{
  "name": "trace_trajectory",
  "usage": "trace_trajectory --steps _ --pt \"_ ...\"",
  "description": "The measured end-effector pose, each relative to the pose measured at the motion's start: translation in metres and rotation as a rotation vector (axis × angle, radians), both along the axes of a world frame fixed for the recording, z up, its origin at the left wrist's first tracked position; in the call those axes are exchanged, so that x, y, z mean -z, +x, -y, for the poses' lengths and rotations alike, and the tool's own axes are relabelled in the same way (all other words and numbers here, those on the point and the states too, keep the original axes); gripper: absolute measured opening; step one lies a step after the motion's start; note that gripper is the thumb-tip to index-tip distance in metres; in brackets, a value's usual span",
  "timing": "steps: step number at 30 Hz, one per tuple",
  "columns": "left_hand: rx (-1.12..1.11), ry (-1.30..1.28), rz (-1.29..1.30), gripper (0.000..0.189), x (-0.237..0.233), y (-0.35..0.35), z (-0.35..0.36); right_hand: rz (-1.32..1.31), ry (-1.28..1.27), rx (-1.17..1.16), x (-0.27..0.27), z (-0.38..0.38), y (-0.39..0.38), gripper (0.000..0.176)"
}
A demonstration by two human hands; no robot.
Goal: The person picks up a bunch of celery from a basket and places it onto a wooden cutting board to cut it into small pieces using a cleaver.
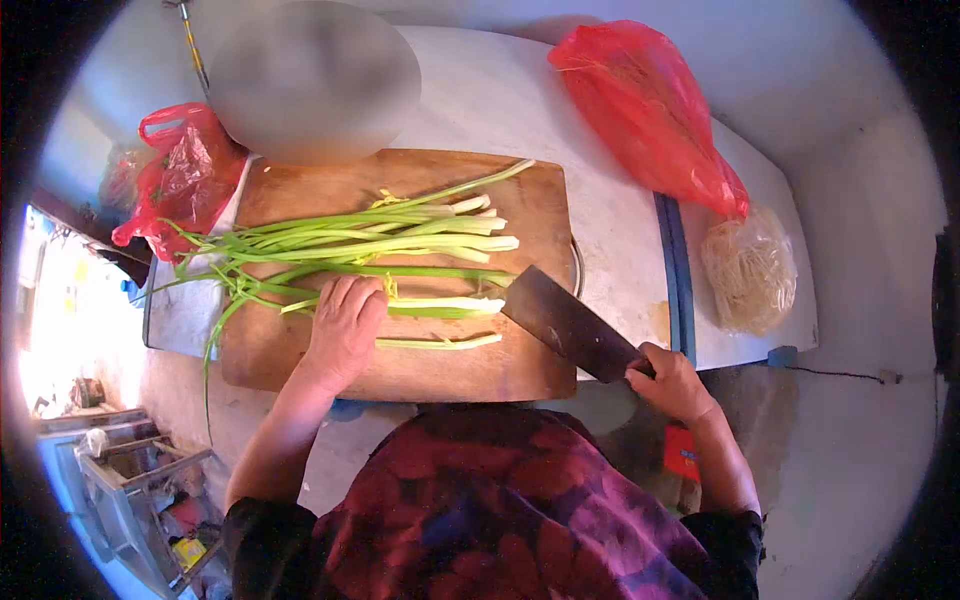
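Observation:
Long green onions (400,245) lie side by side across a wooden cutting board (500,370), white ends to the right, thin green tops to the left. My left hand (346,325) is closed over the lower stalks, fingers bent and pressing on them. In my right hand (670,383) is the handle of a dark, broad cleaver (575,325). Its blade slants up and left over the board's right edge, with the tip close to the white stalk ends. One short stalk (440,343) lies apart, nearest to me.
A red plastic bag (645,110) and a clear bag of pale noodle-like strands (750,270) are at the right. Another red bag (185,180) sits left of the board. A large blurred round shape (315,80) is behind it. A wooden rack (150,480) stands lower left.

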State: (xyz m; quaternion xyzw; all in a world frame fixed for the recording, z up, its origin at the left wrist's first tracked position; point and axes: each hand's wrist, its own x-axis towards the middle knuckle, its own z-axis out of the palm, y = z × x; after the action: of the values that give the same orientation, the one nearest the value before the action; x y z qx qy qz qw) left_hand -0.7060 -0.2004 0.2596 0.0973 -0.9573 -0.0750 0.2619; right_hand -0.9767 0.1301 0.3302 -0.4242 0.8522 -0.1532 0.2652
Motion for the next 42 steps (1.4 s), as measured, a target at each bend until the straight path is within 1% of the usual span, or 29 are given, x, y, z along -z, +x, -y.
trace_trajectory --steps 3,6,9,12,15,18,21,24,27,30,33,36,39,42 --pt "0.003 -0.016 0.077 0.020 0.010 -0.004 0.005 0.085 -0.033 0.067 -0.001 -0.001 0.001 0.022" --pt "-0.018 -0.017 0.041 0.018 0.013 -0.015 0.004 -0.057 -0.086 0.074 -0.011 0.004 0.002 0.021" --pt "-0.119 -0.013 0.078 0.016 0.006 -0.024 -0.005 -0.078 -0.112 0.052 -0.035 0.020 0.001 0.019" --pt "-0.101 0.156 0.088 0.015 0.004 -0.023 -0.012 -0.159 -0.103 -0.021 -0.056 0.039 0.008 0.015" --pt "-0.196 0.206 -0.026 0.015 0.013 -0.030 -0.015 -0.179 -0.109 -0.055 -0.052 0.045 0.012 0.015" --pt "-0.152 0.094 0.033 0.015 0.005 -0.037 -0.019 -0.169 -0.107 -0.022 -0.038 0.044 0.008 0.016" --pt "-0.128 0.100 0.022 0.015 0.013 -0.041 -0.017 -0.206 -0.088 -0.021 -0.031 0.039 0.004 0.017" --pt "-0.129 0.122 -0.044 0.015 0.023 -0.038 -0.010 -0.235 -0.074 -0.048 -0.031 0.035 0.005 0.017" --pt "-0.117 0.115 -0.013 0.014 0.016 -0.037 -0.012 -0.224 -0.073 -0.041 -0.031 0.028 0.009 0.016" --pt "-0.075 0.081 0.049 0.014 0.026 -0.030 -0.015 -0.212 -0.065 0.004 -0.034 0.024 0.012 0.015" --pt "0.066 0.067 0.064 0.011 0.019 -0.026 -0.017 -0.183 -0.071 0.091 -0.034 0.019 0.014 0.015" --pt "0.134 0.051 0.038 0.013 0.004 -0.028 -0.014 -0.172 -0.081 0.125 -0.036 0.019 0.016 0.015" --pt "0.153 0.301 0.069 0.014 0.000 -0.025 -0.008 -0.201 -0.105 0.098 -0.042 0.024 0.016 0.016" --pt "-0.053 0.286 -0.071 0.015 0.012 -0.036 -0.018 -0.230 -0.120 0.095 -0.044 0.031 0.017 0.016"
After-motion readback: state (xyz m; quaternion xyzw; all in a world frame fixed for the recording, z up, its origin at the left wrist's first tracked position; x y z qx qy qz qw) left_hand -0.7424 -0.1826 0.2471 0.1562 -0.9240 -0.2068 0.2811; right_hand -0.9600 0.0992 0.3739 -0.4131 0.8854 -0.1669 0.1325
